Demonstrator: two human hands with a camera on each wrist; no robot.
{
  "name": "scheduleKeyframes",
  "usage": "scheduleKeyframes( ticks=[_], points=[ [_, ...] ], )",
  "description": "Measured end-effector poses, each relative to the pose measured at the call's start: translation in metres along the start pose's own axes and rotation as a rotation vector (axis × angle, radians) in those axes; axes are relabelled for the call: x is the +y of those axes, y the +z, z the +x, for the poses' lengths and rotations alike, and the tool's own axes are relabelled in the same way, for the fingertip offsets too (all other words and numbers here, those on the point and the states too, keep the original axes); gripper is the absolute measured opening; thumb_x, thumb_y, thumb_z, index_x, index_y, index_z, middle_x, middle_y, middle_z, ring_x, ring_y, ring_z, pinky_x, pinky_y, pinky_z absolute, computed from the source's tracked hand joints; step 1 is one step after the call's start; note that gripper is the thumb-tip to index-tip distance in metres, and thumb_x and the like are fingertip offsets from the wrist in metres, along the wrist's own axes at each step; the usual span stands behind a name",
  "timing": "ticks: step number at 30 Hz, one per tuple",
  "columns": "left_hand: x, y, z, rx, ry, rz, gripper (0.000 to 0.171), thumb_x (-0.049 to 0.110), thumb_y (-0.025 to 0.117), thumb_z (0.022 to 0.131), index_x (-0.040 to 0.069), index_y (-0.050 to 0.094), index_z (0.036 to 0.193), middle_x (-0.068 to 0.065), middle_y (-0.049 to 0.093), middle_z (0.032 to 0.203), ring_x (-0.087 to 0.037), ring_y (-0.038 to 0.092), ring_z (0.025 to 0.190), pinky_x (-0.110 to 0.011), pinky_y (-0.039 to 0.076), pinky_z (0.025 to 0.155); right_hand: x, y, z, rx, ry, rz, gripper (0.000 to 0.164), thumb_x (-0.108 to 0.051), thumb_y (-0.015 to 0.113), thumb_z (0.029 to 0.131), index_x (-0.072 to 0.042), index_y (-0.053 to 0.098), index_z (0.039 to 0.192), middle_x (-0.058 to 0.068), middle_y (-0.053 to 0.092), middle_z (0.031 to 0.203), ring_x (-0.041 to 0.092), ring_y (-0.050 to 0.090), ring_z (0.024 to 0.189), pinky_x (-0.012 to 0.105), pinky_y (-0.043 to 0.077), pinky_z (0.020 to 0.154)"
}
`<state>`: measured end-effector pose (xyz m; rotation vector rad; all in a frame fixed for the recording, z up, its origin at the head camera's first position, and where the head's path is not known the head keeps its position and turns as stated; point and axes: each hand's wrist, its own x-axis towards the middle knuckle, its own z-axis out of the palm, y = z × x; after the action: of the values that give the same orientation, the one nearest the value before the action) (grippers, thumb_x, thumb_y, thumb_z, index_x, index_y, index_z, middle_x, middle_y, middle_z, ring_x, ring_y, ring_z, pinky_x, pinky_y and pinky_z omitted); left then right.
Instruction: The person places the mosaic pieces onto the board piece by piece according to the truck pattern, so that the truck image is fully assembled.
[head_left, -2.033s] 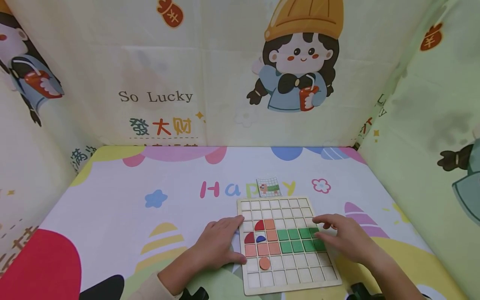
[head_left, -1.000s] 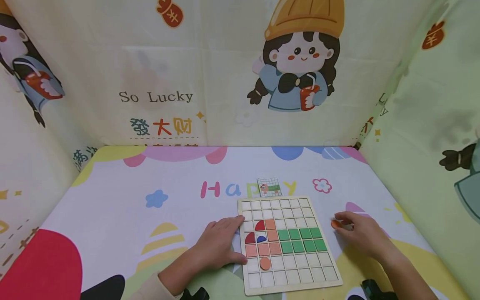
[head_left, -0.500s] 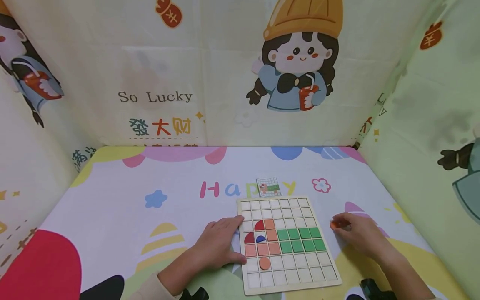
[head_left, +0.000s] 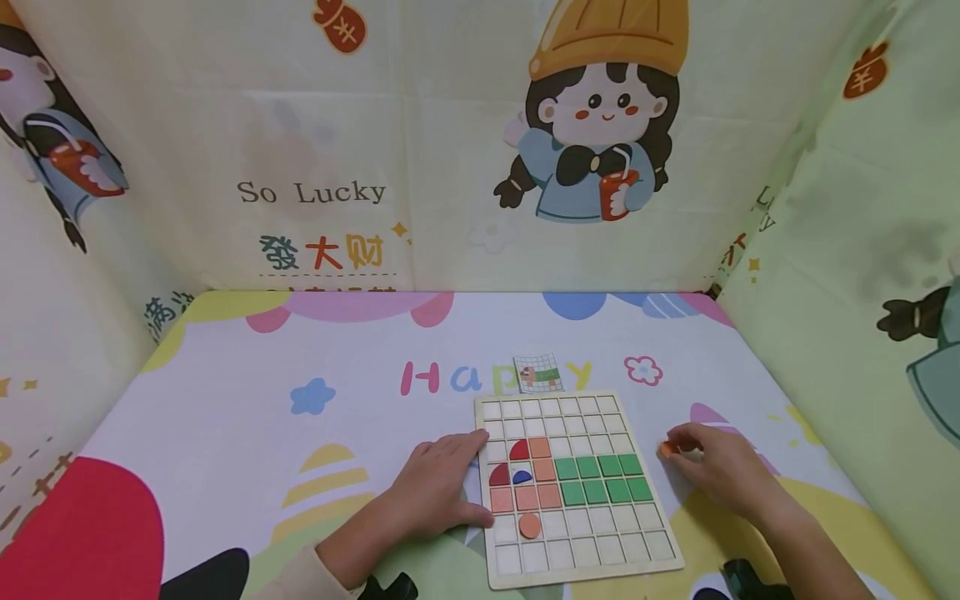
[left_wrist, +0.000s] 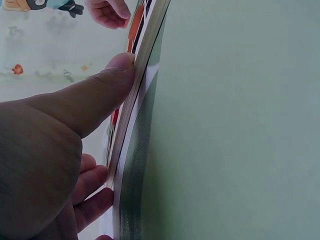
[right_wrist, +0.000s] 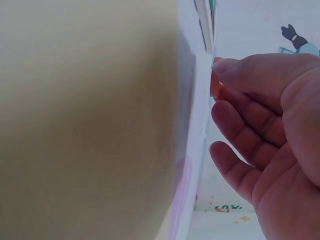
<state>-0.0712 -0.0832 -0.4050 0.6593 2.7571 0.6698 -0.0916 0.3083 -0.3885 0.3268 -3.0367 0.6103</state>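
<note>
A wooden grid board [head_left: 585, 575] lies on the table, with green square tiles [head_left: 594, 468], salmon square tiles [head_left: 527, 498], two red quarter-round pieces [head_left: 498, 476], a blue half-round piece [head_left: 522, 477] and an orange disc [head_left: 529, 526] on its cells. Along the board's left edge rests my left hand [head_left: 438, 483], thumb and fingers spread; the left wrist view shows the thumb [left_wrist: 100, 92] touching that edge. To the right of the board, my right hand [head_left: 716, 467] pinches a small orange piece [right_wrist: 215, 82] between thumb and index finger, low over the table. Its fingers partly hide the piece.
Behind the board lies a small picture card [head_left: 538, 373] with a grid and a green and salmon figure. A patterned cloth [head_left: 225, 400] covers the table. Printed fabric walls [head_left: 442, 150] stand at the back and both sides.
My right hand has moved right, from the board's right edge by the green tiles to the table beside it, where the orange piece shows in its fingers. My left hand has stayed put.
</note>
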Motion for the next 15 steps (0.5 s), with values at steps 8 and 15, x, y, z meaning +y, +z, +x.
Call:
scheduleKeyframes(
  ticks=[8, 15],
  points=[
    [-0.001, 0.000, 0.000, 0.007, 0.005, 0.004, 0.100, 0.057, 0.082, 0.075, 0.009, 0.039, 0.152, -0.006, 0.047, 0.150, -0.026, 0.041, 0.137, -0.053, 0.035, 0.104, -0.018, -0.001, -0.009, 0.026, -0.089, 0.023, 0.017, -0.026, 0.079, 0.087, -0.014, 0.075, 0.099, -0.012, 0.068, 0.090, 0.019, 0.062, 0.089, 0.046, 0.051, 0.081],
    [-0.001, 0.001, -0.001, 0.024, 0.024, 0.005, 0.098, 0.055, 0.082, 0.076, 0.008, 0.039, 0.151, -0.007, 0.048, 0.148, -0.026, 0.042, 0.136, -0.054, 0.036, 0.104, -0.033, 0.000, -0.018, 0.017, -0.119, 0.051, 0.014, -0.028, 0.078, 0.088, -0.021, 0.074, 0.099, -0.017, 0.065, 0.094, 0.014, 0.061, 0.092, 0.038, 0.051, 0.082]
  ],
)
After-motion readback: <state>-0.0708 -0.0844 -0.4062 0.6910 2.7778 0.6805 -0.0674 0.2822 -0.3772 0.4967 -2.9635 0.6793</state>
